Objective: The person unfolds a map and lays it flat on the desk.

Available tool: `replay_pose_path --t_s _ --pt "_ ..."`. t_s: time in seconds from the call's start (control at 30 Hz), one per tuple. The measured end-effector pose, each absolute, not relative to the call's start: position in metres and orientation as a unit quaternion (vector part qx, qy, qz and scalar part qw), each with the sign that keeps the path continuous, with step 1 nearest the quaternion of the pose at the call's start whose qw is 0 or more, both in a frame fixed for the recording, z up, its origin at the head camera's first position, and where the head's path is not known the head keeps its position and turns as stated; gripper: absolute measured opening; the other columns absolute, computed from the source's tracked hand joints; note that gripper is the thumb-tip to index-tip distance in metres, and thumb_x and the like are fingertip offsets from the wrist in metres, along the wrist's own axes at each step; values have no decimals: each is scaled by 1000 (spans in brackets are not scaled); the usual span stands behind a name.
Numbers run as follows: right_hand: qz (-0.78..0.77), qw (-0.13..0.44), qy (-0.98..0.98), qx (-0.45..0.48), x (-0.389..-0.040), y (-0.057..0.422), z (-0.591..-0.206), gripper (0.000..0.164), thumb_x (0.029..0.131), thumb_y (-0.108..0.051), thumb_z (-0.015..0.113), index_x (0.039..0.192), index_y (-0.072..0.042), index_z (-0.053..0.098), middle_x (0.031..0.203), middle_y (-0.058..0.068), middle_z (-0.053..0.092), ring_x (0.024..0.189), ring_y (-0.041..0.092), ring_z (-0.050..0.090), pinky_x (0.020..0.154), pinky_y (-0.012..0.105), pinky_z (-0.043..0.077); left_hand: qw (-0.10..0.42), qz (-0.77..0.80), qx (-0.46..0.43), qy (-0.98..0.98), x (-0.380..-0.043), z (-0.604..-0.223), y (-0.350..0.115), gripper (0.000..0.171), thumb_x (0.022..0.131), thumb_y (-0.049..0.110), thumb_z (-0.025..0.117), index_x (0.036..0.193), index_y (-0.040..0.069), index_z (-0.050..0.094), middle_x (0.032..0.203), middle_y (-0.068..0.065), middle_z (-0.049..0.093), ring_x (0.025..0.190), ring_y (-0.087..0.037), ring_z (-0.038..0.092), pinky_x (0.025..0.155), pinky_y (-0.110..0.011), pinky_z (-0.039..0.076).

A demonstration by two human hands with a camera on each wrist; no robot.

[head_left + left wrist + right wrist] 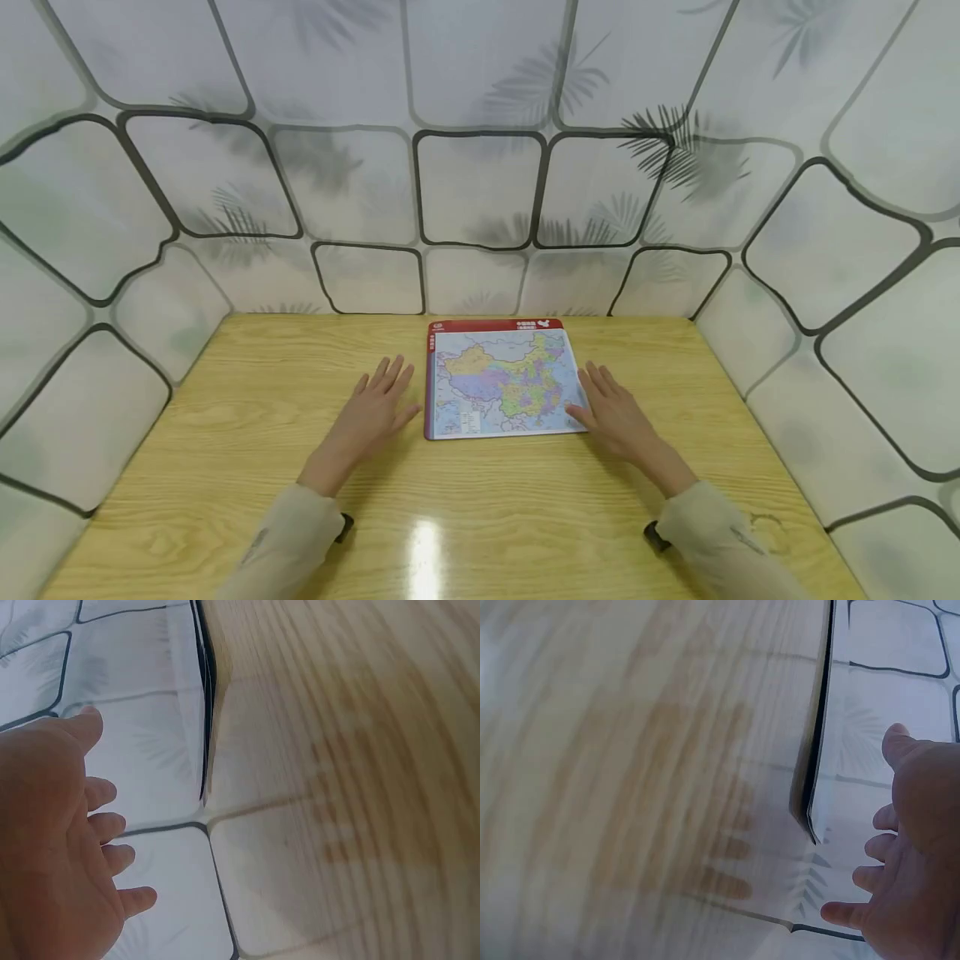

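Observation:
A flat map board (pixel 501 379) with a red top band and a coloured map of China lies on the wooden table. To its left is my left hand (pixel 367 417), palm down with fingers straight, apart from the board's left edge. My right hand (pixel 617 417) is at the right edge, its thumb overlapping the board from above; whether it touches cannot be told. Both wrist views show the left hand (pixel 56 847) and the right hand (pixel 922 847) with nothing in them. There the board shows only as a thin dark edge (pixel 205 697).
The wooden table (pixel 495 500) has a bright light reflection near its front. Behind it and along both sides stand pale wall panels (pixel 480 192) with dark stone outlines and leaf prints. A dark wrist strap (pixel 657 537) shows at the right sleeve, another at the left.

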State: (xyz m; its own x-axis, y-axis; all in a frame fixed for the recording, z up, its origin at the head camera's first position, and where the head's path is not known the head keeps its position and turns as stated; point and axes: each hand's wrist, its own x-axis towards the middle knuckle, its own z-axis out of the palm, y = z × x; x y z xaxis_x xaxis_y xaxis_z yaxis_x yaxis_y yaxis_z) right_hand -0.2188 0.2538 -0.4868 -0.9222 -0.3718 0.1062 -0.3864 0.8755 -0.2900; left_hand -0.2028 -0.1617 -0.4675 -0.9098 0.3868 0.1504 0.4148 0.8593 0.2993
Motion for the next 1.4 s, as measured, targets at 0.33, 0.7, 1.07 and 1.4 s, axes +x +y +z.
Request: replay_pose_path --t_s 0.33,0.7,1.07,1.4 --pt "151 -6 -970 188 -223 238 -490 72 109 -38 52 156 11 29 165 31 19 152 51 17 116 69 26 -12 -160 -201 -966 -214 -478 -131 72 107 42 54 158 -5 33 168 -23 21 154 -44 18 120 -65 22" --pt "128 -31 -972 193 -228 235 -500 72 109 -37 52 156 12 30 164 32 22 151 51 20 115 67 29 -32 -145 -212 -966 -218 -489 -115 72 107 42 54 157 -5 35 167 -24 23 154 -43 18 121 -60 23" --pt "92 -65 -977 182 -227 231 -503 72 109 -42 47 157 9 30 165 30 23 151 49 22 115 69 26 -80 -134 -196 -968 -217 -490 -103 75 106 41 57 156 -8 34 166 -25 26 155 -42 18 122 -58 22" --pt "84 -74 -978 177 -224 225 -496 69 110 -38 48 156 11 32 163 32 26 151 50 23 115 71 26 -99 -114 -183 -972 -214 -488 -100 75 106 44 56 157 -6 33 167 -22 25 155 -40 19 123 -58 22"
